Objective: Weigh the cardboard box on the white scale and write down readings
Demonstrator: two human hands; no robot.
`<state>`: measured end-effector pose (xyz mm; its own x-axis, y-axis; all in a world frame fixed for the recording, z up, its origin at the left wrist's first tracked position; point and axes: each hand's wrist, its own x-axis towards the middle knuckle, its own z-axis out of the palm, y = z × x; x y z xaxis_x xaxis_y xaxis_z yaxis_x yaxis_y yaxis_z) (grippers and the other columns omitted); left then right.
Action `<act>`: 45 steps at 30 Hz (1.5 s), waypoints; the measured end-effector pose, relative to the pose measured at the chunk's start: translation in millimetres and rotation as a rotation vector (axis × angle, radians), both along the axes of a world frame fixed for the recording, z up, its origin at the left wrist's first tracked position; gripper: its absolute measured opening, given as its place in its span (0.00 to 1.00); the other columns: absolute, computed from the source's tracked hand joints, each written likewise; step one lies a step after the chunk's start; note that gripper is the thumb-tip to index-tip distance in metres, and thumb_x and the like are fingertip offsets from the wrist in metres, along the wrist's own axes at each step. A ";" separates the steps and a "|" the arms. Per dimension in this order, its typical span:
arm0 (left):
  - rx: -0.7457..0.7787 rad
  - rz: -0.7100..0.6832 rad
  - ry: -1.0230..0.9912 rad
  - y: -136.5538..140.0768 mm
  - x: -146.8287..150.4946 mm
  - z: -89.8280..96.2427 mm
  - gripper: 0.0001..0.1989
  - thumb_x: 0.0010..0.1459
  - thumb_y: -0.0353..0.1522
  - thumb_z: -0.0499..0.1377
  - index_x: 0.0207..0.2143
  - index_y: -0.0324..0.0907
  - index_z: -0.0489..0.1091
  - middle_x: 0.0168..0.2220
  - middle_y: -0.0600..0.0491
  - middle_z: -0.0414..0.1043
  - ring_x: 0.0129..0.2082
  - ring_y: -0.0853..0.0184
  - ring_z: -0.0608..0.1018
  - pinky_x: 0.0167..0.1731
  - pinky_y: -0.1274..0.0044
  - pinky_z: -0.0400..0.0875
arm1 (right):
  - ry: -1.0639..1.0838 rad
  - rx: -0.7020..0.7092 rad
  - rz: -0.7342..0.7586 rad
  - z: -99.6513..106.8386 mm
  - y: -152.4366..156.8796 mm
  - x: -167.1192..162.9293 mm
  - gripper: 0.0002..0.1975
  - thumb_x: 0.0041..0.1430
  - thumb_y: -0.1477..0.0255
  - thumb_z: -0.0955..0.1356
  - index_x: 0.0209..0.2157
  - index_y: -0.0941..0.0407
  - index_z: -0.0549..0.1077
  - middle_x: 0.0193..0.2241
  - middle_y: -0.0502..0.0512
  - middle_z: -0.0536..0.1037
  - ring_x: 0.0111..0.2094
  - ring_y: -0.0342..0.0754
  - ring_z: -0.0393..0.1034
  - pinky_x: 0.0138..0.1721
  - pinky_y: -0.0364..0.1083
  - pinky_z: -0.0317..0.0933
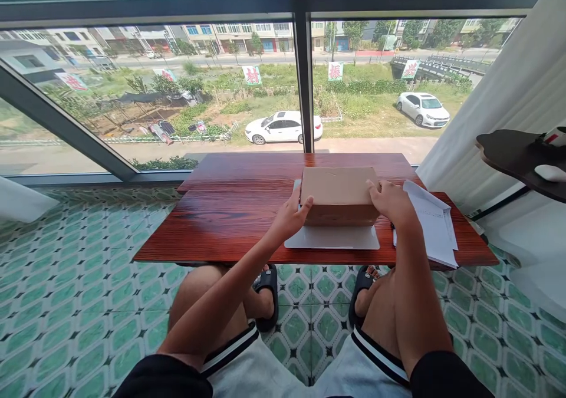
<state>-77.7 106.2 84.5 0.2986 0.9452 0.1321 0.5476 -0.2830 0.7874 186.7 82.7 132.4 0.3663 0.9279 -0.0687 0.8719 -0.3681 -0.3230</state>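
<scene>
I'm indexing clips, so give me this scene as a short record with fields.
Left hand: on the left end of the cardboard box
Right hand: on the box's right end
Below box: flat pale panel; contact unclear
Right of box: white papers
Support: reddish-brown wood-grained table
Floor: green patterned tiles
Outdoors: white sedan

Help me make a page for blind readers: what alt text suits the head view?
A person's left hand and right hand grip a brown box at opposite ends over a white panel on a red-brown table. Papers lie to the right; beyond the window, two white cars stand.
</scene>
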 end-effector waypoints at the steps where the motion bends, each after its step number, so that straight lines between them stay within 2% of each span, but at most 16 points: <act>1: -0.003 -0.004 -0.005 0.2 0.0 -0.2 0.38 0.67 0.49 0.46 0.71 0.37 0.49 0.70 0.39 0.57 0.69 0.50 0.62 0.65 0.60 0.58 | -0.013 0.002 -0.010 0.1 0.2 -1.9 0.31 0.70 0.55 0.55 0.50 0.65 0.75 0.49 0.75 0.78 0.54 0.67 0.73 0.53 0.57 0.62; 5: 0.007 -0.006 -0.038 1.5 -0.7 -1.3 0.39 0.67 0.48 0.47 0.71 0.34 0.48 0.71 0.39 0.54 0.70 0.52 0.59 0.67 0.63 0.54 | -0.014 0.035 -0.011 0.0 0.5 -6.7 0.31 0.70 0.55 0.55 0.49 0.65 0.76 0.49 0.76 0.78 0.53 0.67 0.73 0.53 0.57 0.63; 11: 0.014 0.047 -0.064 3.7 -6.5 3.3 0.34 0.66 0.45 0.48 0.70 0.41 0.53 0.69 0.44 0.60 0.67 0.52 0.64 0.65 0.61 0.58 | 0.015 0.069 -0.001 0.4 2.5 -14.8 0.30 0.70 0.55 0.55 0.49 0.65 0.75 0.49 0.76 0.78 0.54 0.69 0.72 0.54 0.59 0.62; 16: 0.073 0.109 -0.082 12.0 -20.6 10.4 0.32 0.65 0.43 0.49 0.69 0.42 0.57 0.66 0.43 0.65 0.65 0.50 0.68 0.63 0.59 0.60 | 0.081 0.197 0.021 -2.3 6.2 -30.9 0.31 0.70 0.52 0.55 0.49 0.63 0.75 0.46 0.75 0.79 0.51 0.70 0.73 0.51 0.60 0.63; 19: 0.119 0.211 -0.077 20.6 -34.7 15.4 0.32 0.64 0.43 0.50 0.68 0.42 0.59 0.66 0.43 0.65 0.65 0.50 0.67 0.63 0.59 0.59 | 0.203 0.282 0.063 -3.3 7.2 -46.1 0.30 0.69 0.52 0.55 0.49 0.60 0.75 0.45 0.72 0.79 0.50 0.68 0.73 0.49 0.58 0.63; 22: 0.188 0.305 -0.070 28.5 -51.8 22.0 0.31 0.64 0.43 0.50 0.66 0.41 0.61 0.65 0.43 0.66 0.64 0.50 0.68 0.64 0.60 0.59 | 0.408 0.385 0.151 -7.7 9.9 -62.0 0.26 0.67 0.51 0.59 0.49 0.55 0.76 0.46 0.65 0.81 0.49 0.63 0.74 0.49 0.55 0.64; 27: 0.255 0.423 -0.014 38.9 -82.8 30.8 0.30 0.64 0.44 0.49 0.64 0.40 0.65 0.61 0.42 0.70 0.60 0.50 0.71 0.62 0.61 0.61 | 0.831 0.471 0.330 -29.8 23.4 -85.1 0.30 0.63 0.51 0.65 0.60 0.52 0.69 0.54 0.58 0.78 0.55 0.57 0.73 0.56 0.55 0.64; 31: 0.269 0.490 0.002 50.5 -109.1 27.4 0.27 0.64 0.43 0.48 0.60 0.43 0.69 0.59 0.46 0.73 0.59 0.54 0.73 0.60 0.65 0.63 | 1.166 0.451 0.463 -48.7 32.2 -103.3 0.39 0.60 0.50 0.67 0.67 0.52 0.61 0.62 0.58 0.72 0.62 0.56 0.66 0.61 0.55 0.63; 33: 0.265 0.520 0.007 56.1 -121.6 24.6 0.26 0.64 0.43 0.48 0.58 0.42 0.70 0.58 0.46 0.74 0.57 0.54 0.74 0.58 0.66 0.65 | 1.263 0.424 0.519 -53.6 32.6 -112.5 0.41 0.60 0.49 0.68 0.69 0.52 0.57 0.65 0.57 0.67 0.65 0.56 0.62 0.64 0.57 0.61; 39: 0.239 0.614 0.071 58.1 -150.1 32.8 0.22 0.65 0.42 0.47 0.50 0.41 0.74 0.49 0.44 0.77 0.50 0.53 0.75 0.52 0.66 0.67 | 1.391 0.302 0.701 -51.9 22.4 -136.3 0.41 0.61 0.47 0.65 0.71 0.44 0.51 0.71 0.49 0.56 0.71 0.55 0.51 0.69 0.59 0.53; 42: 0.203 0.695 0.193 55.3 -160.6 43.1 0.21 0.66 0.41 0.46 0.46 0.41 0.74 0.45 0.43 0.76 0.46 0.52 0.75 0.48 0.65 0.67 | 1.456 0.240 0.789 -51.9 17.1 -145.4 0.42 0.61 0.46 0.64 0.72 0.43 0.48 0.73 0.47 0.50 0.72 0.55 0.48 0.70 0.59 0.52; 45: 0.177 0.720 0.308 55.3 -169.7 49.1 0.22 0.66 0.40 0.43 0.46 0.41 0.73 0.46 0.42 0.76 0.46 0.52 0.75 0.47 0.64 0.67 | 1.497 0.167 0.830 -58.0 14.2 -152.9 0.43 0.61 0.45 0.63 0.72 0.41 0.46 0.73 0.45 0.48 0.72 0.56 0.47 0.71 0.59 0.49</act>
<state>-247.5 161.5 133.7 -0.3292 0.8924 0.3088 0.8287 0.1162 0.5475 33.8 96.9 74.4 -0.4660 0.8535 0.2331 -0.2756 0.1103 -0.9549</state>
